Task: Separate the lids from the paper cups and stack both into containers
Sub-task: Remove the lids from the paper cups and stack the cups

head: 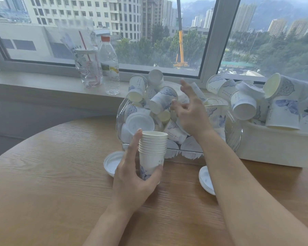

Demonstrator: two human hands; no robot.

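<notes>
My left hand grips a stack of nested white paper cups with blue prints, held upright just above the wooden table. My right hand hovers with fingers spread and loose over a clear plastic container heaped with lidded and unlidded cups; it holds nothing. One white lid lies on the table left of the stack. A small pile of lids lies to the right, partly hidden by my right forearm.
A white bin at the right holds more cups. On the window sill stand a clear water bottle and a plastic bag with a drink cup and red straw. The table's curved edge runs at the left.
</notes>
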